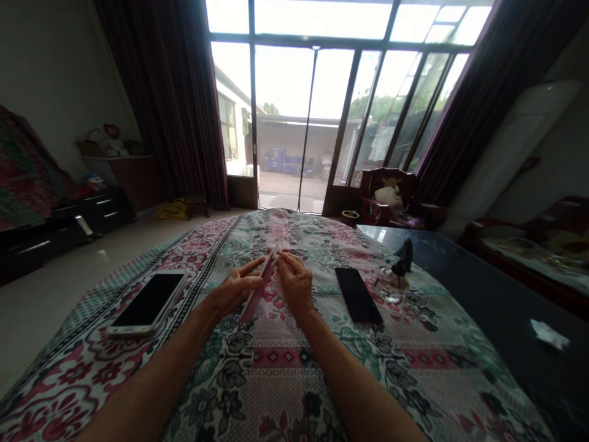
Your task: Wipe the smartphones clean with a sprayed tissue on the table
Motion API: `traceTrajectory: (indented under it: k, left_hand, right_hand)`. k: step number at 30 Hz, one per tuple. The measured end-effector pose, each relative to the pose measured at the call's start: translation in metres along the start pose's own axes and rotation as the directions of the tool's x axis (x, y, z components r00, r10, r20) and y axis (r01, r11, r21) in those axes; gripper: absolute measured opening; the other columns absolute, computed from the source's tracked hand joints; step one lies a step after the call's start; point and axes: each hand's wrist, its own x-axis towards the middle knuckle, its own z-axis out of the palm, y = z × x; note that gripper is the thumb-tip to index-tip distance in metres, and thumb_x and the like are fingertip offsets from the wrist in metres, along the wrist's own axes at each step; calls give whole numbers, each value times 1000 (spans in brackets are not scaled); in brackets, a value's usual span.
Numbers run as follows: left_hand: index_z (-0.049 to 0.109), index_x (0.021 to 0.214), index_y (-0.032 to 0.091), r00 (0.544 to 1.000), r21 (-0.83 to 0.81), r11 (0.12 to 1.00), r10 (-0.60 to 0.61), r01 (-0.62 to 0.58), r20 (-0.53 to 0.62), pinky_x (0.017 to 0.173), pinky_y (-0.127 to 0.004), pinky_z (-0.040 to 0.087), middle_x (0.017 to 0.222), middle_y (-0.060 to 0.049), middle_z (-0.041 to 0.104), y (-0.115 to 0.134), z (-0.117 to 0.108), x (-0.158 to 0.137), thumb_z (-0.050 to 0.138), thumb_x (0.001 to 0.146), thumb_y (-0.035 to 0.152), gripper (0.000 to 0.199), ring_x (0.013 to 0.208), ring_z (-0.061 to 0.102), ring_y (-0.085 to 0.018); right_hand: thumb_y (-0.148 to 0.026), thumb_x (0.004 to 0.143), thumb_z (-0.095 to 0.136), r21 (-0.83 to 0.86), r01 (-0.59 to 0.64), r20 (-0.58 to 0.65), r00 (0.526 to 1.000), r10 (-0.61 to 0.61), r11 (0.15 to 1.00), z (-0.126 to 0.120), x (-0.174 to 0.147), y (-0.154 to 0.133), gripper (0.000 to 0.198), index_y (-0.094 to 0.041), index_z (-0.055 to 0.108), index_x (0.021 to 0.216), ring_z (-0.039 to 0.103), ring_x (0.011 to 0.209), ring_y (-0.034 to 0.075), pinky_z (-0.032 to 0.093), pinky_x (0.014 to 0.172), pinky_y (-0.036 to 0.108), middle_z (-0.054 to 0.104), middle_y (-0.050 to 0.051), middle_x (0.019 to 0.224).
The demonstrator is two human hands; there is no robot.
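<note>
Both bare hands meet over the middle of a flower-patterned cloth (pixel 285 368) in pink, green and white that covers the surface in front of the person. Between them they hold a thin, flat, pale pink case or phone (pixel 258 288), seen almost edge-on and tilted, its far end raised toward the window and its near end dropping toward the cloth. The left hand (pixel 234 290) grips it along the left side, fingers curled closed around the edge with the thumb laid on top. The right hand (pixel 297 283) pinches the raised upper end, thumb and forefinger drawn together on the corner and the other fingers folded loosely beneath. Whether the near end touches the cloth cannot be told.

To the left, well apart from the hands, a white-framed smartphone with a dark screen (pixel 148 302) lies face up on the cloth. To the right, near the right hand but not touching it, a flat black phone or panel (pixel 358 294) lies on the cloth as well. Just beyond that stands a small clear glass dish (pixel 390 287) with a dark figurine (pixel 404 258) on it, at the border of the cloth and a dark glossy tabletop (pixel 497 307). A crumpled white scrap (pixel 547 334) lies on that dark top at the far right. Tall glazed doors (pixel 317 110) with dark curtains fill the back of the room
</note>
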Motion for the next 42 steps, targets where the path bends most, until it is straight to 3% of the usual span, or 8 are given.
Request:
traceTrajectory:
  k: [17, 19, 23, 25, 27, 30, 32, 42]
  left_hand:
    - [44, 140, 15, 978, -54, 991, 111, -122, -175, 60, -25, 57, 94, -9, 75, 20, -22, -2, 76, 69, 13, 78, 72, 72, -20]
    - [47, 138, 16, 976, -47, 990, 125, -136, -180, 60, -27, 58, 97, -10, 74, 24, -23, -5, 75, 70, 15, 73, 74, 72, -21]
    - [54, 132, 18, 975, -59, 986, 143, -155, -170, 62, -27, 60, 99, -8, 73, 29, -27, -8, 72, 72, 15, 63, 77, 72, -21]
    - [52, 133, 19, 968, -46, 986, 147, -159, -202, 61, -26, 60, 97, -7, 73, 29, -29, -8, 72, 72, 13, 64, 75, 71, -19]
    - [49, 136, 19, 959, -17, 988, 145, -154, -245, 59, -26, 59, 93, -6, 73, 26, -30, -6, 74, 71, 12, 70, 68, 70, -17]
    - [46, 140, 18, 945, 54, 992, 126, -115, -302, 57, -25, 58, 91, -5, 72, 23, -27, -3, 77, 70, 13, 76, 60, 67, -14]
    - [46, 140, 18, 931, 105, 992, 106, -74, -348, 59, -24, 57, 92, -7, 73, 21, -20, -1, 79, 70, 14, 78, 63, 67, -14]
    - [47, 141, 18, 833, 284, 959, 175, -22, -525, 60, -24, 52, 94, -6, 74, 3, -4, 11, 88, 54, 8, 97, 68, 69, -18]
  right_hand:
    - [-18, 79, 66, -82, 50, 395, 919, -14, 995, 21, -42, -1, 15, -23, 78, 88, 64, 88, 16, 51, 84, 31, 71, 4, 90]
    - [-16, 76, 67, -135, 28, 612, 789, 62, 990, 18, -44, -6, 15, -24, 78, 84, 63, 83, 14, 50, 80, 27, 70, 1, 85]
    - [-33, 83, 64, -315, -148, 898, 275, 344, 938, 4, -32, -32, 16, -23, 77, 84, 59, 68, 11, 45, 63, 20, 68, -4, 73]
    - [-42, 79, 70, -276, -192, 950, 96, 298, 942, -2, -22, -46, 22, -25, 77, 92, 60, 76, 10, 45, 68, 19, 71, -5, 83]
    - [-40, 80, 69, -259, -235, 941, 157, 299, 937, -5, -12, -53, 20, -24, 76, 88, 58, 72, 9, 43, 65, 18, 69, -4, 79]
    - [-33, 83, 64, -328, -261, 776, 474, 416, 908, -5, -7, -47, 22, -18, 71, 69, 43, 51, 7, 33, 49, 20, 55, -5, 55]
    - [-34, 82, 65, -324, -272, 690, 588, 423, 906, -4, -8, -37, 25, -17, 68, 65, 36, 47, 7, 28, 45, 21, 48, -6, 49]
    - [-21, 70, 70, -255, -281, 570, 729, 379, 925, 14, -27, -14, 5, -17, 68, 71, 49, 51, 9, 35, 44, 19, 59, -3, 56]
